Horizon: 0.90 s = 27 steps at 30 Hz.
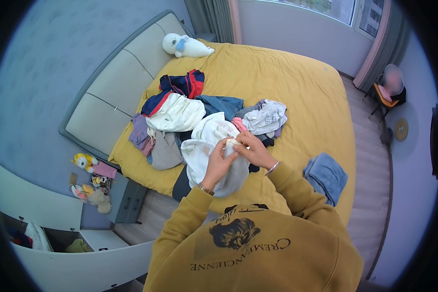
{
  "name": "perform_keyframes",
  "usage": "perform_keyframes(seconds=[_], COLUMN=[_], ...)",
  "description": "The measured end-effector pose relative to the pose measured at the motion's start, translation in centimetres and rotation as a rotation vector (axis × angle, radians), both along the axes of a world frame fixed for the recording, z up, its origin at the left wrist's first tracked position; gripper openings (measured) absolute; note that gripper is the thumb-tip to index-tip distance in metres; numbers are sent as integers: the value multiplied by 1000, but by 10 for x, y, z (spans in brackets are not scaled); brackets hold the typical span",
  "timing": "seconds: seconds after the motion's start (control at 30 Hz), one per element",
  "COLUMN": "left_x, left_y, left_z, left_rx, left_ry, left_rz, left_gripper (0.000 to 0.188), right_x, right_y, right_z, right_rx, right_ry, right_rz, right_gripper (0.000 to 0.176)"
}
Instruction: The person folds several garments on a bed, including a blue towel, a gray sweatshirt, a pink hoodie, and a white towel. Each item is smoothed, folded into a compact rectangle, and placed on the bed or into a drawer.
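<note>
A white garment with a faint print point(208, 157) hangs from both my hands over the near side of the bed. My left hand point(219, 160) and my right hand point(253, 149) pinch its upper edge, close together. Beyond it lies a heap of loose clothes: a white garment point(177, 113), a navy and red one point(184, 84), blue denim point(221, 105), a grey garment point(166, 149), purple clothing point(139, 129) and a light printed shirt point(265, 117). Folded blue jeans point(325, 177) rest apart on the right.
The bed's yellow sheet point(295, 84) spreads under the clothes. A white plush seal point(188, 45) lies by the headboard point(109, 80). At left are a grey nightstand point(129, 200) with soft toys and an open cabinet point(65, 239) holding clothing. A small chair point(386, 98) stands far right.
</note>
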<state>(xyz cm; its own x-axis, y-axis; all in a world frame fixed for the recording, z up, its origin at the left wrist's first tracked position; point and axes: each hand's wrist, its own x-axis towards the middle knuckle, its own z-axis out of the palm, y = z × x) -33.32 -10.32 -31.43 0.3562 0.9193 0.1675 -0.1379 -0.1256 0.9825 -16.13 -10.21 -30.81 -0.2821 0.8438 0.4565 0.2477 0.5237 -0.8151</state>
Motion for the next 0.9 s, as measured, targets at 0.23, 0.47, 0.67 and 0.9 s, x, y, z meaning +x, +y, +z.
perform_keyframes(seconds=[0.23, 0.47, 0.67, 0.9], left_x=[-25, -55, -107, -153], left_y=[14, 11, 5, 9], left_z=[25, 138, 210, 229], left_rx=[399, 626, 744, 769], left_ry=[422, 360, 134, 137], left_rz=[198, 259, 300, 412], left_gripper=[30, 31, 31, 33], right_x=[-28, -84, -112, -114], right_y=[-5, -13, -14, -35], right_z=[2, -43, -73, -94], right_rx=[-17, -94, -9, 40], right_ry=[101, 212, 118, 57], right_rz=[-36, -329, -243, -131], right_gripper=[23, 29, 30, 18])
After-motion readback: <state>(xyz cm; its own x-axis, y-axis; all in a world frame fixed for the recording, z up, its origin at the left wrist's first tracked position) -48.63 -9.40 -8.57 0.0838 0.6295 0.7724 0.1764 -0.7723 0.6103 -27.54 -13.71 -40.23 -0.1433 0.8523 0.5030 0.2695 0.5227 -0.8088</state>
